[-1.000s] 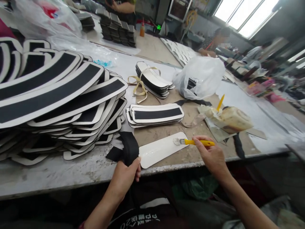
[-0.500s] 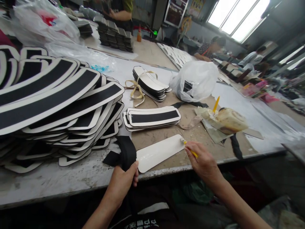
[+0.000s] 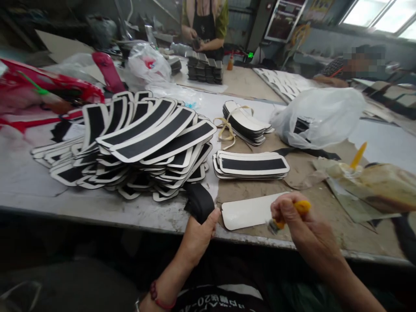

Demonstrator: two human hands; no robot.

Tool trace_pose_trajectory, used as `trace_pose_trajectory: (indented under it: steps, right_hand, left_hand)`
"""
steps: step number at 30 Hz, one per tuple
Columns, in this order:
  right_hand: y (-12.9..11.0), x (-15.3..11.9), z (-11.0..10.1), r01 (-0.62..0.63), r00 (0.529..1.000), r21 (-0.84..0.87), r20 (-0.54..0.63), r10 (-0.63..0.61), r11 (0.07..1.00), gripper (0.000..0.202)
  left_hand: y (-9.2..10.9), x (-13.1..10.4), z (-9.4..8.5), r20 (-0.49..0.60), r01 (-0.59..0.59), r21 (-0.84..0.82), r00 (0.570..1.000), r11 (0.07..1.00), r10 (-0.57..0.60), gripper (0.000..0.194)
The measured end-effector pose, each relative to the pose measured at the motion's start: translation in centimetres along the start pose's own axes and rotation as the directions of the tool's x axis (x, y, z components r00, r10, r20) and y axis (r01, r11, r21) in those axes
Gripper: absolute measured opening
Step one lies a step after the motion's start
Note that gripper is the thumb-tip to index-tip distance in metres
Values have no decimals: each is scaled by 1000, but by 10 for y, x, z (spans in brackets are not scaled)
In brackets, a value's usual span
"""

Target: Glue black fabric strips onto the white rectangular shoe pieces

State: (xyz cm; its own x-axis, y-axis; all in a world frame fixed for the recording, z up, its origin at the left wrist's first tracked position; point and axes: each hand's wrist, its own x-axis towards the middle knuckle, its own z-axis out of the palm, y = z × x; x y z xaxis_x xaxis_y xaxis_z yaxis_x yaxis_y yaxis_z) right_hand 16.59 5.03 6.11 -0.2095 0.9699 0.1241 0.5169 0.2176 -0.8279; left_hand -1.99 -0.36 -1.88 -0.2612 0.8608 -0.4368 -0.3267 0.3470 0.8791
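Note:
My left hand, at the table's front edge, is closed around a bunch of black strips. A plain white curved-cornered panel lies flat on the brown board just right of it, with a wet-looking sheen on its left part. My right hand grips a small yellow-handled brush, bristles pointing down and left over the panel's lower right side. That hand hides the panel's right end. Behind the panel sits a short stack of white panels with black centre strips.
A large fanned pile of black-and-white panels covers the left. Further back are a ribbon-tied bundle and a white plastic bag. At right lies a glue-stained container with an upright yellow stick. Co-workers occupy the far side.
The brush has come away from the panel's far right end, turning over in my right hand. My left hand still holds the black strips. The view has swung left.

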Motion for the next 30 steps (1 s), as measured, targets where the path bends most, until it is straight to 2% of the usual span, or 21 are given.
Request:
trace_pose_trajectory:
  steps: [2,4,6,8,11,17,19,21,23,26,28,30]
  right_hand:
    - [-10,10,16,-54,980,-29,192,58,998,30]
    - [-19,17,35,-118,922,31,374,98,993,31]
    - [-25,20,52,-253,854,141,497,152,957,32]
    - [-27,20,63,-401,797,241,567,208,884,35]
    - [-26,15,64,-473,773,312,595,218,824,35]
    - [-16,6,53,-270,824,205,554,116,941,39]
    - [-12,3,53,-214,880,139,457,129,967,40]
    - [-9,1,53,-216,935,133,315,166,967,38]
    - [-9,1,53,-254,953,251,232,197,934,35]
    - [-16,6,41,-264,964,503,128,231,823,31]
    - [-19,14,22,-240,965,570,49,259,786,31]
    - [-16,22,-4,-241,964,537,33,265,808,30]
  left_hand:
    - [7,-9,-4,82,-25,-44,996,999,29,33]
    - [14,-19,-4,171,-37,-34,984,999,42,31]
    - [19,-28,-3,243,-43,4,969,999,41,32]
    - [20,-35,-2,271,-44,25,962,999,35,35]
    - [18,-38,-1,260,-32,11,965,999,28,37]
    - [13,-40,0,263,-19,-57,964,998,33,33]
    - [12,-40,2,242,-43,-52,969,998,54,33]
    - [11,-41,4,227,-53,-43,972,998,61,35]
    - [8,-43,7,218,-43,-40,975,998,51,35]
    - [0,-44,8,215,-11,-30,976,999,17,34]
    - [-7,-43,6,171,19,-42,985,999,-11,30]
    - [-14,-40,4,64,53,-80,997,995,-48,28]
